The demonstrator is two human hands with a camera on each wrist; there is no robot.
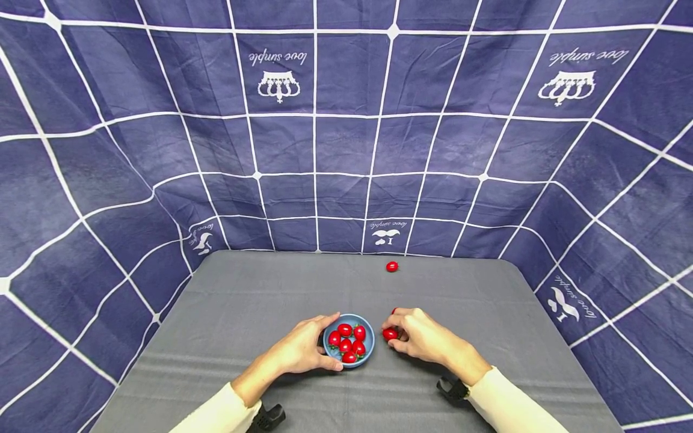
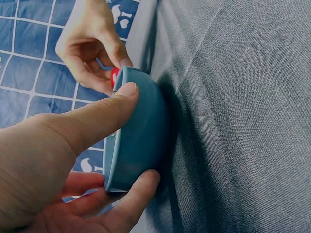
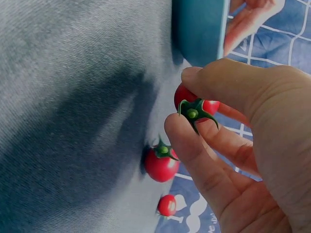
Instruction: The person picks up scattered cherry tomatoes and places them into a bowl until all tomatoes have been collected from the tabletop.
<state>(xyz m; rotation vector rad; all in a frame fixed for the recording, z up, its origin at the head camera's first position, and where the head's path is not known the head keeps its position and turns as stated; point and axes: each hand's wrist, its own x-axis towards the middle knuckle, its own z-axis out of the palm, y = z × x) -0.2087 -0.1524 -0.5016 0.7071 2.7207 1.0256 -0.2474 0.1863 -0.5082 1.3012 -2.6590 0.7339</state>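
My left hand (image 1: 307, 347) holds a small blue bowl (image 2: 143, 131) from its left side, thumb on the rim and fingers against the wall. Several red cherry tomatoes (image 1: 344, 346) with green stems lie inside it. Just right of the bowl, my right hand (image 1: 425, 337) pinches a single cherry tomato (image 3: 197, 106) between thumb and fingers, its green calyx facing the wrist camera. Another cherry tomato (image 3: 161, 166) sits on the cloth beside the right fingers; in the head view that hand mostly covers it.
Farther back on the grey cloth-covered table (image 1: 260, 288) lies one more cherry tomato (image 1: 392, 266). A blue curtain (image 1: 346, 144) with white grid lines encloses the table's back and sides. Dark wrist straps (image 1: 453, 389) show below the sleeves.
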